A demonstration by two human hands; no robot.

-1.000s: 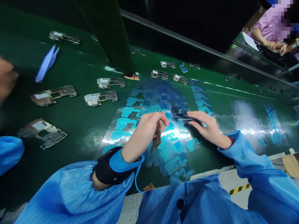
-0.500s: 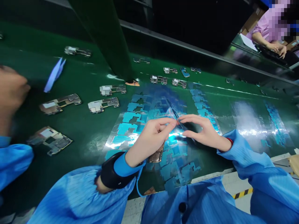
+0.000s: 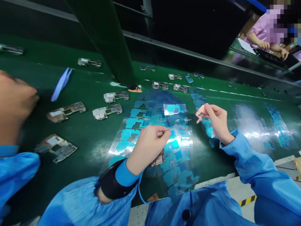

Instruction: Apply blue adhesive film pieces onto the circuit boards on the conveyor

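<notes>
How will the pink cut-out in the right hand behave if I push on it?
The pink cut-out looks like thin sheet, so it is probably light and would shift at a nudge. Its narrow, notched end, unsupported beyond the right hand, may bend or crease easily. Being flat, it seems unlikely to roll.

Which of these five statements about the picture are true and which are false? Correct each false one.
1. The right hand holds a small pink piece. True.
2. The two hands touch each other. False: a gap separates the right hand from the left hand.
3. A black band circles the left wrist. True.
4. The forked strip is orange. False: the forked strip is violet-blue.
5. Part of a brown board shows below the left hand. True.
</notes>
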